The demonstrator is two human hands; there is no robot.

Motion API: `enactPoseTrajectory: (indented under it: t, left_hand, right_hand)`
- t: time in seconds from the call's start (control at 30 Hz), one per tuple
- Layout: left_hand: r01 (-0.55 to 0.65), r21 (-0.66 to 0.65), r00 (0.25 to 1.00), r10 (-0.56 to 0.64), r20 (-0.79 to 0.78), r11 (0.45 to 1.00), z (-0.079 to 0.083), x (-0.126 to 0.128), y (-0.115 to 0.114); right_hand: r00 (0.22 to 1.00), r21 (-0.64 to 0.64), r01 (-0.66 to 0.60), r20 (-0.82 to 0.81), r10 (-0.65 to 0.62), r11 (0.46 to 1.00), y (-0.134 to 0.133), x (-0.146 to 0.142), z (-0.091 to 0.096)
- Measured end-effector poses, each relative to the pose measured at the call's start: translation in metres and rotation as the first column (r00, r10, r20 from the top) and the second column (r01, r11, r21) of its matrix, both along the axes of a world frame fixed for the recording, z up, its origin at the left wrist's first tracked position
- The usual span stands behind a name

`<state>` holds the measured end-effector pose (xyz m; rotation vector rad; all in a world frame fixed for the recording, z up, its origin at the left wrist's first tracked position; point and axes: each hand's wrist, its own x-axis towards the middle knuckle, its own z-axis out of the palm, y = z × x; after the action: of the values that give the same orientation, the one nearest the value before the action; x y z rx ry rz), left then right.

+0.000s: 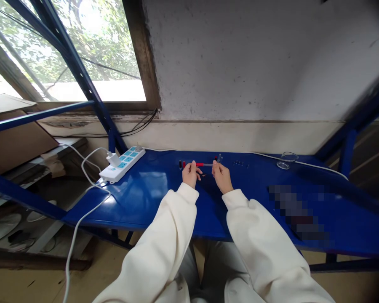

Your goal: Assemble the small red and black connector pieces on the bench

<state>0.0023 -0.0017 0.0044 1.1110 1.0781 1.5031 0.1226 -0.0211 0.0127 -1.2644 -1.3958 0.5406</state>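
A pen (207, 165) with a red grip and a clear barrel spans the gap between my hands, lying roughly level above the blue tabletop. My left hand (191, 174) pinches its red end. At the clear end, the fingers of my right hand (222, 176) are closed around it and hide the tip. Just beyond my left hand lies a small black piece (180, 164), with a red piece (184, 163) beside it. Past my right fingertips are clear tubes (220, 158) and another small red piece (215, 158). Several tiny parts (241, 163) sit farther right.
On the blue table (164, 202), a white power strip (123, 164) with a plugged-in charger stands at the left, its cable (78, 223) hanging off the edge. A round clear dish (284, 162) is at the back right. A blurred patch (298, 214) covers something at the right.
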Motion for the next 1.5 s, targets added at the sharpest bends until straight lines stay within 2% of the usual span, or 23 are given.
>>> enactPoseTrajectory:
  t: [0.13, 0.3, 0.47, 0.63, 0.83, 1.07, 1.2, 1.5]
  left_hand:
    - [-0.039, -0.008, 0.999, 0.039, -0.004, 0.999, 0.000, -0.001, 0.001]
    - [0.050, -0.015, 0.997, -0.051, -0.051, 0.999, 0.001, 0.001, -0.001]
    - [0.064, 0.026, 0.996, -0.062, -0.067, 0.998, -0.002, 0.002, 0.000]
    - [0.031, 0.041, 0.995, -0.027, -0.098, 0.999, -0.003, 0.000, 0.001]
    - [-0.027, 0.097, 0.980, 0.045, -0.195, 0.995, -0.003, 0.000, -0.001]
    - [-0.005, 0.151, 0.979, 0.036, -0.200, 0.988, -0.007, 0.000, 0.002]
    - [0.004, 0.153, 0.980, 0.027, -0.195, 0.988, -0.008, 0.000, 0.003]
    - [0.076, 0.160, 0.964, -0.032, -0.263, 0.984, -0.005, 0.001, 0.000]
  right_hand:
    - [0.993, -0.011, 0.050, -0.111, -0.050, 0.999, 0.004, 0.002, -0.001]
    - [0.983, -0.030, -0.053, -0.175, 0.047, 0.998, 0.010, 0.002, -0.004]
    - [0.975, -0.051, -0.209, -0.091, 0.204, 0.977, 0.012, 0.000, -0.008]
    - [0.966, -0.063, -0.256, 0.012, 0.257, 0.965, 0.013, 0.000, -0.012]
    - [0.932, -0.090, -0.362, -0.029, 0.361, 0.928, 0.013, 0.000, -0.013]
    - [0.918, -0.106, -0.398, -0.037, 0.396, 0.911, 0.015, 0.003, -0.018]
    - [0.908, -0.111, -0.414, 0.023, 0.418, 0.904, 0.016, 0.004, -0.020]
    - [0.922, -0.127, -0.347, 0.137, 0.363, 0.929, 0.015, 0.005, -0.018]
